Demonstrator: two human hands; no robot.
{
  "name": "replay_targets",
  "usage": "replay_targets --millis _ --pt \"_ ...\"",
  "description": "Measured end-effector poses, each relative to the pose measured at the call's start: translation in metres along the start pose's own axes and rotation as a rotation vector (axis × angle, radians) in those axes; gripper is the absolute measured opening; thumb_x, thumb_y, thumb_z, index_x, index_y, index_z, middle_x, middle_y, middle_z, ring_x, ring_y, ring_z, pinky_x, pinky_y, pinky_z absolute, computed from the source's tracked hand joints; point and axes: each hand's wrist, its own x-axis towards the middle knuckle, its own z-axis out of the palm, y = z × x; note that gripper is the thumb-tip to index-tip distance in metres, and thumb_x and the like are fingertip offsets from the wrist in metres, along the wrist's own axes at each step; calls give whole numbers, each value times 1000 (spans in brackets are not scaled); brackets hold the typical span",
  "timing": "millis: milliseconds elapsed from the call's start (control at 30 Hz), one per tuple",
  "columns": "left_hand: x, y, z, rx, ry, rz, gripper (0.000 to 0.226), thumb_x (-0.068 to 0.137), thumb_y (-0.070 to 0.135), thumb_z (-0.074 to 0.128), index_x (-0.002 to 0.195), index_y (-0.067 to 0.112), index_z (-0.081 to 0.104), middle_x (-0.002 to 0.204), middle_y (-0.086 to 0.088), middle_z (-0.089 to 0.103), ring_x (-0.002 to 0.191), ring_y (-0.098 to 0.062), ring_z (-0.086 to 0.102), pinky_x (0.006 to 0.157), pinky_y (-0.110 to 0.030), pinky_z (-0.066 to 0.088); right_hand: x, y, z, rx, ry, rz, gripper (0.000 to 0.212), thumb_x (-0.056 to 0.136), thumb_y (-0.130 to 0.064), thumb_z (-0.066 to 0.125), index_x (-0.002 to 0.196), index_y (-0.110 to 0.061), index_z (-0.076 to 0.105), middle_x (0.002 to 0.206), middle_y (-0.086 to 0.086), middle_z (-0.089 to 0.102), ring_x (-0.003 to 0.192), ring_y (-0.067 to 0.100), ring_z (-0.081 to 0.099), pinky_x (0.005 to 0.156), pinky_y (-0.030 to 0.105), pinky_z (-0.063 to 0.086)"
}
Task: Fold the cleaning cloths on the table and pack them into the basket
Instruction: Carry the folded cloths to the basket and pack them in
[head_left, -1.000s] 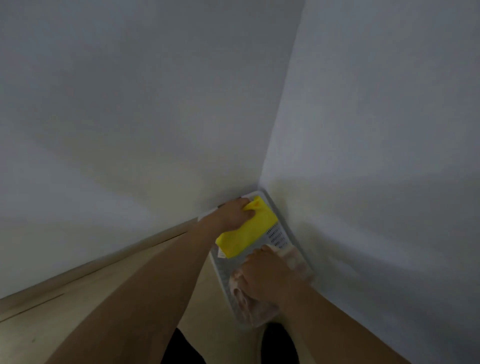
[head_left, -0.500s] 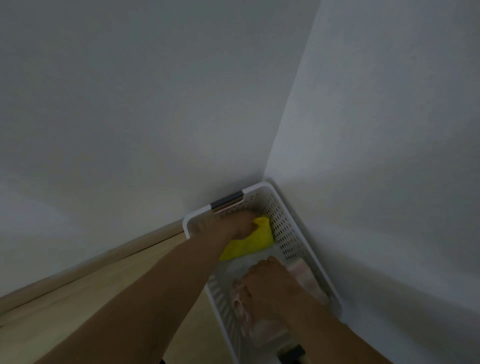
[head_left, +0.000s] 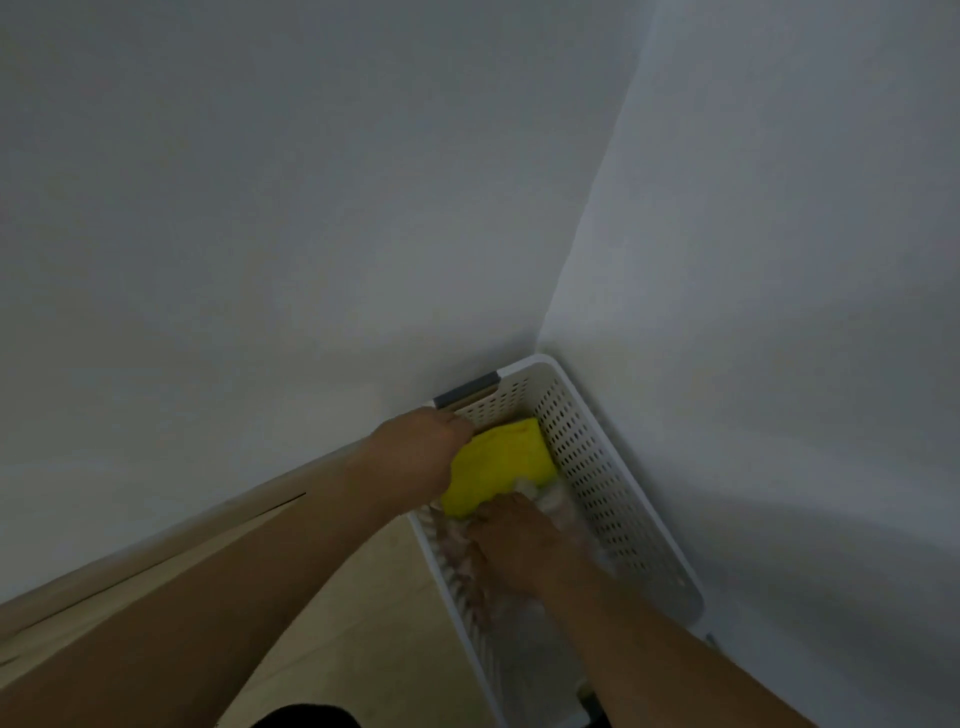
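Observation:
A white perforated basket (head_left: 597, 457) stands in the corner where two walls meet, on a pale wooden table (head_left: 363, 597). A folded yellow cloth (head_left: 498, 465) lies inside at its far end. My left hand (head_left: 415, 457) reaches into the basket with its fingers curled on the yellow cloth's left edge. My right hand (head_left: 524, 545) presses palm down on a pale pinkish-white cloth (head_left: 556, 506) in the basket's middle, just in front of the yellow one. Both forearms hide much of the basket's inside.
White walls (head_left: 779, 260) close in directly behind and to the right of the basket. A grey handle strip (head_left: 467, 389) runs along the basket's far rim. The table's back edge (head_left: 156, 545) runs along the left wall.
The yellow cloth went from above the basket rim down to the basket's far end. My left hand followed it down. My right hand slid forward over the pale cloth toward the yellow one.

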Motion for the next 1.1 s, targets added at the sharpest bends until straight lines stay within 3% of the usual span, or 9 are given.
replay_targets --millis 100,167,233,367,500,633,767,833,1100 --pt "-26 -10 -10 18 123 129 34 62 14 34 69 10 66 67 -7 63 57 -24 63 39 -21 44 3 0 14 -50 122 86 52 79 -44 50 121 -16 61 121 13 59 115 37 54 109 52 31" --pt "-36 -13 2 27 125 154 37 61 14 31 70 10 66 68 -7 62 59 -24 62 41 -23 48 0 -3 22 20 209 292 55 69 -48 46 109 -17 67 111 12 65 101 36 64 97 55 45" --pt "-39 -12 13 24 96 136 34 63 13 32 72 11 65 71 -8 61 64 -27 61 50 -30 51 -8 -12 21 124 256 447 53 69 -39 63 116 -14 64 120 15 62 105 38 62 87 56 50" --pt "-42 2 27 55 101 65 30 64 18 35 71 13 63 68 -6 60 64 -28 59 61 -33 52 -12 -11 37 309 111 613 67 93 -42 45 148 -15 19 152 11 22 137 31 28 106 44 36" --pt "-48 15 31 88 173 -8 24 68 23 39 68 11 60 67 -9 60 61 -28 58 61 -32 49 -13 -10 37 280 76 593 64 95 -37 42 150 -14 16 154 11 20 140 30 25 110 44 31" --pt "-67 35 3 81 71 -165 20 75 20 53 91 12 63 90 -7 66 80 -28 61 69 -34 50 -51 -19 -18 175 166 515 58 92 -41 46 142 -16 32 146 10 36 132 29 37 110 42 30" --pt "-112 88 -100 22 -133 -280 42 93 34 41 128 12 48 124 -7 53 112 -30 52 83 -38 45 -146 -53 -128 29 281 347 42 92 -39 45 129 -19 45 132 3 51 123 25 46 107 38 30" --pt "-134 118 -158 -2 -119 -305 42 97 33 32 131 13 44 129 -7 50 117 -28 49 86 -38 45 -199 -76 -178 42 309 291 40 90 -36 47 126 -17 48 129 4 53 120 24 47 104 36 33" --pt "-256 249 -422 -112 -80 -444 38 98 29 39 131 12 45 131 -9 49 118 -29 48 92 -42 45 -451 -210 -350 111 262 220 39 89 -32 48 124 -14 49 125 5 55 116 24 49 101 34 35"
